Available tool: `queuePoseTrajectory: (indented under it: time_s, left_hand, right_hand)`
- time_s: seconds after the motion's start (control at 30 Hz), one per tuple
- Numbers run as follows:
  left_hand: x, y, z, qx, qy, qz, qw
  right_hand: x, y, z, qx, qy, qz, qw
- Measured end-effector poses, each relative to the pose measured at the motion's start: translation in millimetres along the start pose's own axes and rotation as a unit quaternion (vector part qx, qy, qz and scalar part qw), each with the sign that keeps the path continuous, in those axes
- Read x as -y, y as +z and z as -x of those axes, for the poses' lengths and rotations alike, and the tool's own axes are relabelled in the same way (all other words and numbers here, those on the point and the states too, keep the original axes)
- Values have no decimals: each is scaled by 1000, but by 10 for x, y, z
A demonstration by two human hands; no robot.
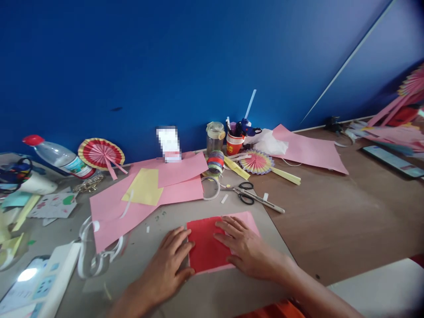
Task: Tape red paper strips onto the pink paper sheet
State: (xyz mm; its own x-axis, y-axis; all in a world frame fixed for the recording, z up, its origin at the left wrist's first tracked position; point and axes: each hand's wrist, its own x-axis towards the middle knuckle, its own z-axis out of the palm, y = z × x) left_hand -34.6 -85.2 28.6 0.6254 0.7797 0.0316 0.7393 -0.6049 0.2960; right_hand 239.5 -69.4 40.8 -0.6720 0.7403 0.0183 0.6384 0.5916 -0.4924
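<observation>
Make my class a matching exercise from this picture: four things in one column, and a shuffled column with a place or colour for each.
Things:
1. red paper
2. left hand
3. right hand
4. scissors

Places and colours:
A. lies over the red paper's right side
B. black-handled
C. on top of pink paper
D. at the red paper's left edge

Right pairs: 1-C, 2-D, 3-A, 4-B

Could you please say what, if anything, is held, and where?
Nothing: left hand touches red paper at its left edge; right hand lies across its right side.
</observation>
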Motion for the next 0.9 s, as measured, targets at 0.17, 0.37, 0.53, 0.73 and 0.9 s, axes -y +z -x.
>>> queuePoseTrajectory:
  time_s: [0.17, 0.37, 0.53, 0.73, 0.9]
  left_hand:
    - [-108, 76, 147, 14, 3, -21, 1000]
    - [-206, 85, 244, 21, -12, -19, 1000]
    - [-228, 73, 219, 20, -18, -4, 1000]
    - [-241, 90, 202, 26, -47, 9, 999]
    - [-177, 55, 129, -11, -63, 82, 995]
  right_hand:
    - [-53, 99, 33, -11, -46, 45, 998]
    - [-100, 136, 16, -4, -100, 80, 992]
    - [-107, -2, -6, 15, -131, 64, 989]
    - [-156, 64, -77, -2, -143, 57, 988]
    - [-201, -19, -213, -13, -75, -130, 988]
